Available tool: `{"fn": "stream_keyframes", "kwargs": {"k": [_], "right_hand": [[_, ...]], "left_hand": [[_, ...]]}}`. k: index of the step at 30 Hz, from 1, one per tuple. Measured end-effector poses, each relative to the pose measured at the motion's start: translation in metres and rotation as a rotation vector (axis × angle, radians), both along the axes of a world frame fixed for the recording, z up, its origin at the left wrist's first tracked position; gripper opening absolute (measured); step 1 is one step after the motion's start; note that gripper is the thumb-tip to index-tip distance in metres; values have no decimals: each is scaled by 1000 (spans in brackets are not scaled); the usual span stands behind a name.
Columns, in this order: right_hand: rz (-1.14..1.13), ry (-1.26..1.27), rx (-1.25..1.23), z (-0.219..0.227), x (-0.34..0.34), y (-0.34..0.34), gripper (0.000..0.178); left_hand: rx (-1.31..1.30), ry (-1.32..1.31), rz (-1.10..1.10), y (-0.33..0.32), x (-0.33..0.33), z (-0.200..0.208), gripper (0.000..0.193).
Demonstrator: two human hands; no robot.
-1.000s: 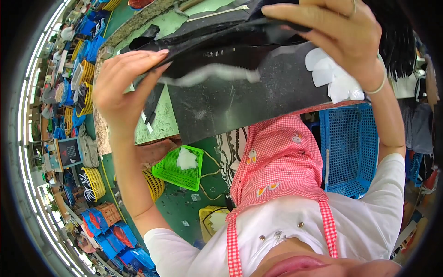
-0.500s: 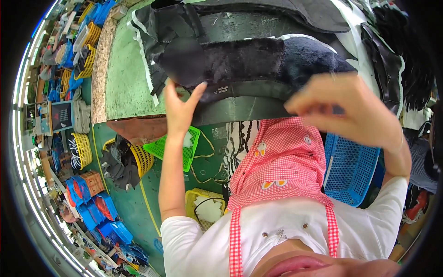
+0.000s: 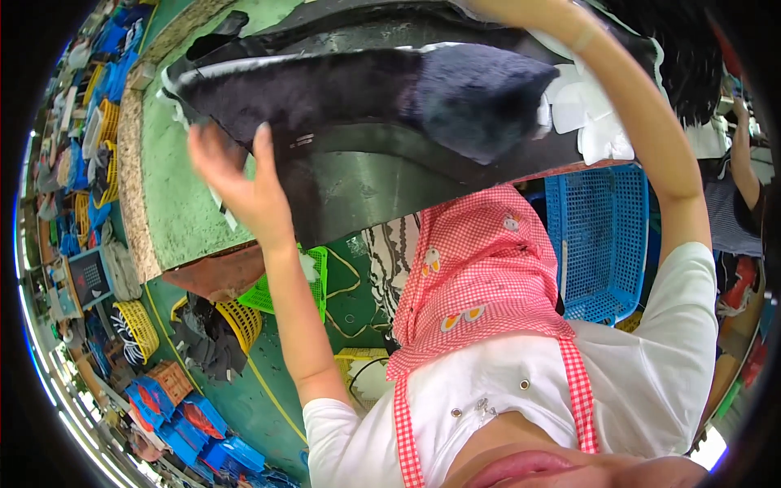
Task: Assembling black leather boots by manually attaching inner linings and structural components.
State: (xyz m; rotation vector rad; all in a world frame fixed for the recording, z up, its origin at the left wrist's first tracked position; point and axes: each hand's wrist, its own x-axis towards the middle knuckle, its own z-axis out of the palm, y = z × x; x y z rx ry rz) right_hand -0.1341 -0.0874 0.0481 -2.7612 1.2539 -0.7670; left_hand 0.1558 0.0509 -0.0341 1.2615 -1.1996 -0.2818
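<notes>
A long black piece with a fuzzy face (image 3: 325,89) lies across the table in front of me, with a thick dark-blue fur patch (image 3: 488,98) at its right end and a white strip along its far edge. Smooth black sheet material (image 3: 366,187) lies under it and hangs over the near edge. My left hand (image 3: 244,183) is at its left end, thumb and fingers apart; the fingertips are blurred, and whether they touch it is unclear. Far beyond the fur patch reaches my right hand (image 3: 508,10), its fingers cut off by the upper edge.
White pieces (image 3: 598,114) lie on the table's right, near black furry material (image 3: 675,57). A blue basket (image 3: 598,244) stands below the right edge. A green basket (image 3: 317,281) and yellow baskets (image 3: 244,321) sit on the floor. Another person's arm (image 3: 742,154) shows far right.
My right hand has swung up and away to the far side. My left hand has moved left. The black piece now lies with its left end flatter, and the view has shifted.
</notes>
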Motion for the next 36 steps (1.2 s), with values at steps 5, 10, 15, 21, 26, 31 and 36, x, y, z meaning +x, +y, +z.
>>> {"fn": "stream_keyframes", "kwargs": {"k": [5, 10, 15, 21, 26, 31, 36], "right_hand": [[-639, 99, 1362, 2, -105, 29, 92], [-223, -777, 1307, -63, -122, 62, 47], [-305, -658, 1291, -74, -113, 53, 63], [-475, -485, 1099, -80, -106, 55, 42], [-382, -232, 935, -89, -105, 53, 34], [-314, -292, 431, -96, -99, 71, 35], [-119, -283, 6, -83, -38, 107, 26]], "left_hand": [[45, -450, -573, 45, -64, -9, 74], [85, -700, -403, 34, -139, -30, 92], [153, -680, -480, 24, -137, -30, 90], [200, -974, -774, 13, -107, -8, 76], [260, -1142, -863, -1, -108, 12, 53], [290, -1184, -935, -3, -111, 17, 49], [328, -1143, -944, 2, -112, 24, 38]]}}
